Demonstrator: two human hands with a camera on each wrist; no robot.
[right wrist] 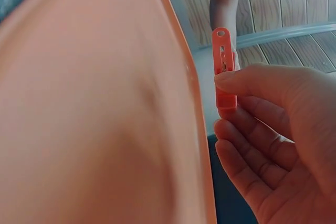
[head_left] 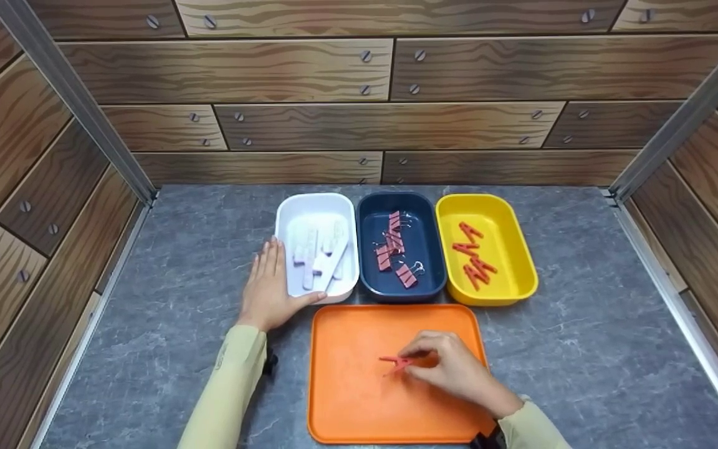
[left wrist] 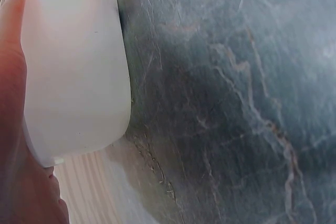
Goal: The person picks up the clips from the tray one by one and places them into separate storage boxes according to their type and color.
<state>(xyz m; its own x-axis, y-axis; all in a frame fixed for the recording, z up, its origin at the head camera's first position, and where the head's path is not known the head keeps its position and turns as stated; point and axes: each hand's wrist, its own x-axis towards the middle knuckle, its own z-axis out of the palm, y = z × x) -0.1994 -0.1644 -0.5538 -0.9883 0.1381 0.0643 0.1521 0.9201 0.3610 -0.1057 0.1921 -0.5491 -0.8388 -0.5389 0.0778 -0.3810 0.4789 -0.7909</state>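
Over the orange tray (head_left: 359, 399), my right hand (head_left: 452, 368) pinches a red clothespin (head_left: 404, 363) between thumb and fingers. The right wrist view shows the same clothespin (right wrist: 224, 69) from its end, with a hole near its tip. My left hand (head_left: 270, 290) lies against the left side of the white bin (head_left: 281, 212), fingers stretched along the wall and thumb at the front rim. That bin holds several pale, flat bars (head_left: 331, 265), whose kind I cannot tell. In the left wrist view the bin's outer wall (left wrist: 79, 77) stands beside the hand.
A dark blue bin (head_left: 365, 209) with several red binder clips (head_left: 406, 275) stands right of the white one. Beside it is a yellow bin (head_left: 515, 274) with several red clothespins (head_left: 471, 231). The bins line up behind the tray on a grey marbled table (head_left: 583, 349), enclosed by wood-patterned walls (head_left: 309, 68).
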